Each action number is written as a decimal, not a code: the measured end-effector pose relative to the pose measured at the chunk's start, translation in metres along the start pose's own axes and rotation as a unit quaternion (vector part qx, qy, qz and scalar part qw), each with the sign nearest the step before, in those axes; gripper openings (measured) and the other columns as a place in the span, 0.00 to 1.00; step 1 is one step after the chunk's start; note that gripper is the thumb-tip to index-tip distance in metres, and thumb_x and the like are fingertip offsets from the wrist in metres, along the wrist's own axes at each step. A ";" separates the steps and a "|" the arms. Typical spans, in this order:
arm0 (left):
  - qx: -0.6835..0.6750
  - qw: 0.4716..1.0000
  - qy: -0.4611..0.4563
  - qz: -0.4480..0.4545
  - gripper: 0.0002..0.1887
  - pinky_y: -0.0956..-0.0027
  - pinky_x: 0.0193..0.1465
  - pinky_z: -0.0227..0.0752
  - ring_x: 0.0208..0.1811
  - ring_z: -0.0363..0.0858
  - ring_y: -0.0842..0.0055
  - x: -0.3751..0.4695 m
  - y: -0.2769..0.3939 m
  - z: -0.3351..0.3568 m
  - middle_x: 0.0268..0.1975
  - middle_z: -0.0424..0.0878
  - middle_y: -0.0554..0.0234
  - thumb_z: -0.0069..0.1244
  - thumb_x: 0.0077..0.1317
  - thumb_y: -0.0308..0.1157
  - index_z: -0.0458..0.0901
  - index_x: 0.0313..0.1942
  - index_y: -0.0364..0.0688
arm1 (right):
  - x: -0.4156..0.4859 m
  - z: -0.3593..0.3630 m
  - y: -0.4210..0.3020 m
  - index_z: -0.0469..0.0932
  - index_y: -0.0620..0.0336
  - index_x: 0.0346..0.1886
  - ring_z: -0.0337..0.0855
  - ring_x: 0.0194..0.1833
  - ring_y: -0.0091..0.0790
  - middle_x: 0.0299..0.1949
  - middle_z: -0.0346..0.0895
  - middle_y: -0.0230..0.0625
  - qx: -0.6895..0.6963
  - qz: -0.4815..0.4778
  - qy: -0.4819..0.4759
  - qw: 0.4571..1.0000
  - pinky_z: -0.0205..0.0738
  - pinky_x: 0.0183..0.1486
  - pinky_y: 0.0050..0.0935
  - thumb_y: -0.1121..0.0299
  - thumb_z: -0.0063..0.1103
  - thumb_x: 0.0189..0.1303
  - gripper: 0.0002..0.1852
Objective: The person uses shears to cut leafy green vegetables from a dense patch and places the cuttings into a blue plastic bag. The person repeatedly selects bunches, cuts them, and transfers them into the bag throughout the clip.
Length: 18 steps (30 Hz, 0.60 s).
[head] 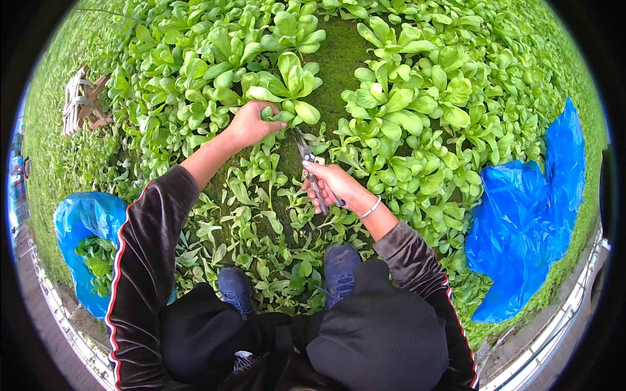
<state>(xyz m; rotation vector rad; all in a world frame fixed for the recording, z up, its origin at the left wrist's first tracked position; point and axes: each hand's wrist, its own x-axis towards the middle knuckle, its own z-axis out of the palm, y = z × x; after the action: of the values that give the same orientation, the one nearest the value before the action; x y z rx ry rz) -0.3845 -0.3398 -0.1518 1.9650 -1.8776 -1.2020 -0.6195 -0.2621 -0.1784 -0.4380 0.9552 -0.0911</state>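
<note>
Ahead of me, a pale-green leafy vegetable plant (292,80) grows at the edge of a dense stand. My left hand (254,123) grips low among its leaves, with the thumb toward the stem; part of the fingers is hidden by foliage. In my right hand (332,184) are metal hand shears (304,149), their handles in my palm and their blades pointing up at the plant's base. The blade tips lie close beside my left thumb. Whether they touch the stem cannot be made out.
Tall leafy greens (406,102) flank a mossy soil strip (341,58). Cut leaves litter the ground around my shoes (341,271). A blue plastic bag (93,212) with greens stands left, a crumpled blue plastic sheet or bag (518,220) lies right. Farther left is a woven basket (83,105).
</note>
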 end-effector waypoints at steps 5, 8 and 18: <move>-0.161 0.985 -0.038 -0.050 0.17 0.72 0.53 0.70 0.44 0.77 0.78 0.004 -0.002 0.001 0.43 0.82 0.63 0.65 0.55 0.35 0.80 0.41 0.39 | 0.007 0.002 -0.006 0.75 0.64 0.34 0.79 0.20 0.29 0.21 0.75 0.33 0.014 0.000 -0.003 1.000 0.81 0.25 0.33 0.43 0.48 0.68 0.28; -0.224 0.971 -0.045 -0.065 0.16 0.73 0.51 0.70 0.42 0.76 0.80 0.008 -0.006 -0.002 0.40 0.81 0.66 0.65 0.55 0.33 0.79 0.41 0.40 | 0.010 0.000 -0.004 0.74 0.61 0.35 0.76 0.19 0.28 0.20 0.74 0.32 0.057 0.008 -0.012 0.998 0.79 0.24 0.31 0.43 0.48 0.68 0.26; -0.405 0.907 -0.057 -0.105 0.11 0.74 0.45 0.71 0.38 0.78 0.81 0.002 -0.005 -0.018 0.36 0.82 0.69 0.61 0.58 0.29 0.78 0.39 0.42 | 0.005 -0.010 0.001 0.73 0.59 0.32 0.70 0.15 0.24 0.17 0.70 0.28 0.062 -0.030 -0.045 0.997 0.70 0.17 0.27 0.44 0.51 0.67 0.24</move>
<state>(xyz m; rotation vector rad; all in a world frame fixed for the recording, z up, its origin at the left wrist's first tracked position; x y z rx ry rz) -0.3692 -0.3476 -0.1436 1.6369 -0.9274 -1.7997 -0.6247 -0.2660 -0.1875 -0.3530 0.8429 -0.1832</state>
